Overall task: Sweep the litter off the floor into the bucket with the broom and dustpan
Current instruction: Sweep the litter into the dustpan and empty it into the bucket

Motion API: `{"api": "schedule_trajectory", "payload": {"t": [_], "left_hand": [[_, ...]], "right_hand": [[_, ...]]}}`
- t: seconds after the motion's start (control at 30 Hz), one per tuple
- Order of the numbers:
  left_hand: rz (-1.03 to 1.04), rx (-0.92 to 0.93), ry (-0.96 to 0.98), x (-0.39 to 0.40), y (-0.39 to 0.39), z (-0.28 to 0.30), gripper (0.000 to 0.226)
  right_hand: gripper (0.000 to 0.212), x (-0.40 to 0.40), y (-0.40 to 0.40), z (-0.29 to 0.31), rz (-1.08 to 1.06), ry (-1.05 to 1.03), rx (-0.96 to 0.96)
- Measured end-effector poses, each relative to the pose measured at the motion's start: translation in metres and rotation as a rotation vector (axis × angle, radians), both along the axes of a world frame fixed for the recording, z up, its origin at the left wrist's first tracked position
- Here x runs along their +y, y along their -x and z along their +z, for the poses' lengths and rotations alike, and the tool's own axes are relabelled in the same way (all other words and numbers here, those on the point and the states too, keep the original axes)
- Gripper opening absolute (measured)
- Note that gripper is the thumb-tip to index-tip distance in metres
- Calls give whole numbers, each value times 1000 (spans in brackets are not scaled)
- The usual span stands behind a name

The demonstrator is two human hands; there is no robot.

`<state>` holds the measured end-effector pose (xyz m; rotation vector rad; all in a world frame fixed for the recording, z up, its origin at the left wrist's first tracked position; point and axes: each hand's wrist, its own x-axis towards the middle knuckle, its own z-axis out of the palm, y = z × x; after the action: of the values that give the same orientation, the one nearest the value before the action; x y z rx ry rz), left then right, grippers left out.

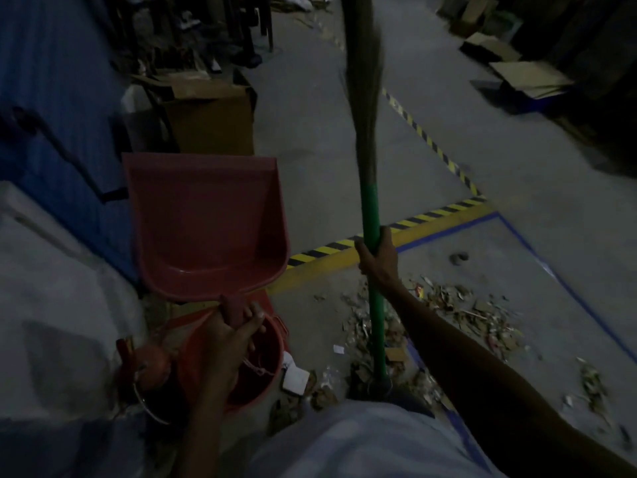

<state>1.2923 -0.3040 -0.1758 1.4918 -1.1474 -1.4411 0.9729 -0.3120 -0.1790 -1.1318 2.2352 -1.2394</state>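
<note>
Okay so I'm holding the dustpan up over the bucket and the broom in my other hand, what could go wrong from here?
1. The left hand grips the red dustpan only by its short handle; if it tips sideways, scraps could miss the orange bucket.
2. The right hand holds the broom bristles-up, so it may swing.
3. The litter pile lies close underfoot and could scatter.

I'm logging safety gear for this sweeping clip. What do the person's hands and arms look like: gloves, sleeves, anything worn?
Both are bare. The left hand and right hand show no gloves, and no ring or watch is visible in the dim light. Both forearms are uncovered up to the frame edge, so no sleeves show. A pale garment covers the torso at the bottom.
</note>
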Motion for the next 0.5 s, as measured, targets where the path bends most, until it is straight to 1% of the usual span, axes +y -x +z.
{"api": "schedule_trajectory", "payload": {"t": [0.1, 0.17, 0.23, 0.27, 0.4, 0.5], "left_hand": [[-15, 14, -41, 2, 3, 0, 20], [-27, 16, -37, 1, 8, 2, 21], [-20, 2, -20, 2, 13, 5, 23], [-11, -8, -14, 3, 16, 6, 22], [60, -64, -39, 3, 26, 2, 19], [105, -74, -116, 7, 31, -17, 19]], "right_hand": [[29, 10, 10, 8, -63, -28, 75], [31, 16, 20, 9, -97, -16, 115], [37, 18, 30, 10, -105, 4, 109], [37, 18, 35, 9, -102, 1, 109], [30, 15, 46, -2, -107, -77, 110], [25, 26, 43, -23, -73, -162, 84]]}}
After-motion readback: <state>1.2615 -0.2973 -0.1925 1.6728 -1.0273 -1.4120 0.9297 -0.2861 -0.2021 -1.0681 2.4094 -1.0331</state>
